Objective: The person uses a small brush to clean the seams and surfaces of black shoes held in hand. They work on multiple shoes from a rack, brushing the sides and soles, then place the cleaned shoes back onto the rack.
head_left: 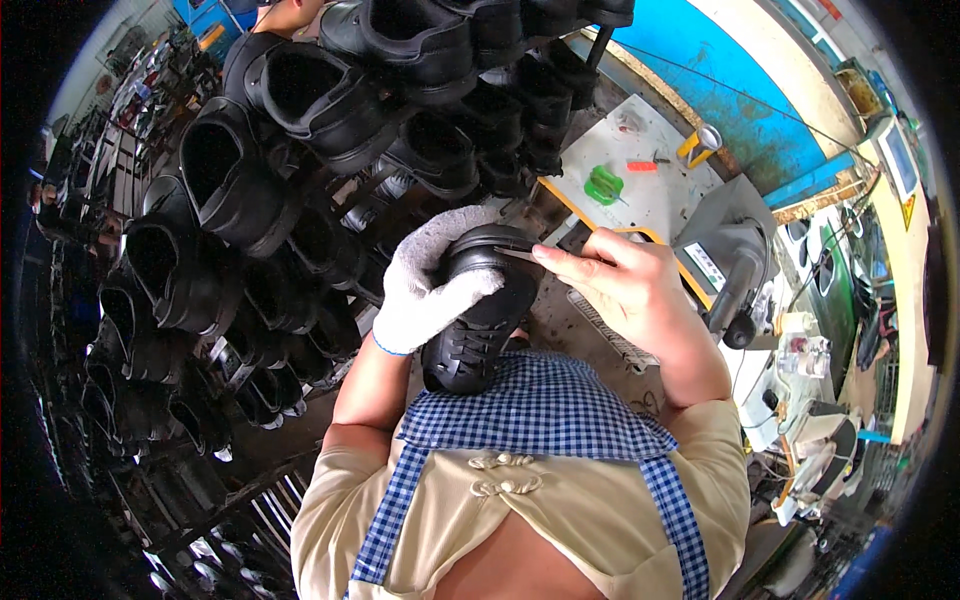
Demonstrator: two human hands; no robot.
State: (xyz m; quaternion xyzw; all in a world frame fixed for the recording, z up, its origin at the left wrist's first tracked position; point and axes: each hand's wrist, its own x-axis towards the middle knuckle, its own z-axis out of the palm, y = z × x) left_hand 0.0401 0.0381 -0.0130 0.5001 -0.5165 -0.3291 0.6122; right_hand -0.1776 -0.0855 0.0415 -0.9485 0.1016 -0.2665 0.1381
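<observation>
You have a black shoe (pixel 470 350) close to the centre of your view, toe toward you at about 7 o'clock and heel up near 12. Your gloved left hand (pixel 425 280) wraps the heel from 9 o'clock, thumb over the near side and fingers curled around behind. Your bare right hand (pixel 625 285) comes in from 3 o'clock, pinching a thin metal tool (pixel 517 253) with one finger stretched along it and the others folded; the underside of that grip is hidden, so you cannot tell which finger presses back. The tool lies at the heel edge (pixel 478 240), though whether it bites is too small to tell.

As for progress, this shoe looks mostly made: the laces (pixel 474 340) are in and the sole seems to be on. The heel edge is judged unfinished, since your tool is there; how much remains doesn't show. Toward 10 o'clock, rows of black shoes (pixel 235 190) sit racked, shaped alike, but you cannot tell which are finished and which are waiting.
</observation>
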